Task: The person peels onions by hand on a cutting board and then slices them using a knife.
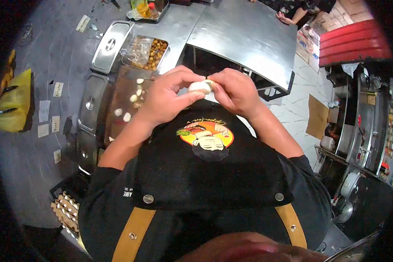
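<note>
One white piece [195, 87] is held up in front of the apron [214, 183], between the left hand [165, 96] and the right hand [236, 92]. The left thumb and forefinger pinch it from below and above; the right thumb and forefinger pinch its right end, fingertips close together. Whether the right fingertips grip a loose layer or the piece itself, I cannot tell.

For good handling, the left pinch should be firm enough to stop the piece turning, yet light enough not to dent it. The right fingers do best with small, shallow pulls made close to the surface. Turning the piece little by little would give them a fresh edge.

To the left of the left forearm, several white pieces [132, 98] lie on the brown board [123, 83], near a steel lid [91, 113]. The held piece looks to be off the board's right side, so working over the board would catch scraps better. Small brown balls [157, 54] lie beyond it.
</note>
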{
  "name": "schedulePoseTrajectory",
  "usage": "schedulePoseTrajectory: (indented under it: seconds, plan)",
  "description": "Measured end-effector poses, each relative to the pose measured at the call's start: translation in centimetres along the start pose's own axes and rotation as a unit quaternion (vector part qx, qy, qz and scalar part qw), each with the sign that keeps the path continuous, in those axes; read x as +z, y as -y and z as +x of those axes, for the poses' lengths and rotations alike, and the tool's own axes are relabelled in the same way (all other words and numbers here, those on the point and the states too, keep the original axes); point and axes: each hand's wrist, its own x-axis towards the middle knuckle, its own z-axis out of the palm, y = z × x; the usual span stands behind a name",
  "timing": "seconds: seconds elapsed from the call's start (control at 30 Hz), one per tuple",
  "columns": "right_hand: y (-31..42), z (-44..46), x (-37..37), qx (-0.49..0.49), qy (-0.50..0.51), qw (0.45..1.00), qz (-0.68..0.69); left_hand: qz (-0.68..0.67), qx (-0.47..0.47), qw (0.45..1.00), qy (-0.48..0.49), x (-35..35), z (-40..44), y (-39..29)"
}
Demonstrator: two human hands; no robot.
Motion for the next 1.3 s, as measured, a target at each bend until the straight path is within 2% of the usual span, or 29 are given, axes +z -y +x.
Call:
schedulePoseTrajectory:
  seconds: [0.1,0.2,0.27,0.3,0.33,0.4,0.5,0.57,0.63,0.7,0.77,0.9,0.93,1.03,1.07,1.1,1.17,1.2,1.23,1.3]
  plan:
    - [0.0,-2.1,-2.9,0.056,0.056,0.996,0.032,-0.027,-0.028,0.999,0.026,2.9,0.4,-0.5]
    - [-0.6,-4.2,-4.8,0.107,0.047,0.987,0.108,0.018,-0.029,0.998,0.044,6.4,0.9,-0.6]
    - [-1.2,-5.8,-5.4,0.114,0.019,0.988,0.098,-0.150,-0.122,0.980,-0.042,9.5,1.1,-0.2]
    - [-1.5,-6.6,-5.5,0.123,-0.008,0.989,0.087,-0.147,-0.124,0.980,-0.043,10.5,1.2,0.2]
    - [-1.7,-7.2,-5.5,0.122,-0.006,0.988,0.091,-0.150,-0.158,0.974,-0.058,11.3,1.4,0.6]
    - [-2.0,-8.1,-5.3,0.120,-0.072,0.989,0.039,-0.174,-0.226,0.955,-0.078,13.0,1.4,0.0]
    - [-2.1,-9.4,-5.0,0.121,-0.063,0.990,0.028,-0.234,-0.225,0.941,-0.092,14.8,0.8,0.8]
    - [-2.2,-9.9,-4.6,0.101,-0.056,0.993,0.039,-0.231,-0.236,0.939,-0.098,15.4,0.5,0.6]
    - [-2.4,-10.1,-4.2,0.081,-0.050,0.994,0.048,-0.129,-0.253,0.956,-0.076,16.0,0.4,-0.1]
    - [-2.7,-10.3,-4.0,0.061,-0.039,0.996,0.048,-0.120,-0.252,0.957,-0.077,16.2,0.2,-0.2]
    - [-2.8,-10.2,-4.0,0.059,-0.020,0.997,0.052,-0.111,-0.205,0.971,-0.049,15.7,-0.2,0.6]
    - [-2.6,-9.3,-3.8,0.056,0.052,0.996,0.052,-0.073,-0.189,0.979,0.007,14.2,-1.3,1.4]
    - [-2.5,-9.0,-3.8,0.050,0.084,0.994,0.041,-0.088,-0.225,0.970,0.033,13.5,-1.5,1.3]
    - [-3.0,-8.4,-2.4,0.080,0.119,0.988,0.061,-0.089,-0.247,0.963,0.068,12.1,-2.1,1.7]
    - [-3.1,-8.2,-1.4,0.145,0.127,0.977,0.093,-0.111,-0.239,0.963,0.064,11.4,-2.7,2.8]
    - [-3.7,-8.0,-0.2,0.168,0.133,0.972,0.092,-0.107,-0.243,0.963,0.051,10.8,-3.5,3.9]
    - [-4.0,-7.4,2.2,0.248,0.121,0.953,0.127,-0.002,-0.197,0.979,0.050,8.7,-5.3,5.6]
    - [-4.9,-7.2,3.4,0.320,0.155,0.920,0.164,0.001,-0.242,0.968,0.066,7.2,-6.0,5.6]
    - [-5.5,-6.8,4.4,0.390,0.174,0.861,0.277,0.000,-0.245,0.968,0.059,5.6,-6.8,5.9]
    - [-6.4,-6.3,6.7,0.446,0.140,0.759,0.453,0.130,-0.308,0.938,0.091,1.6,-8.6,7.4]
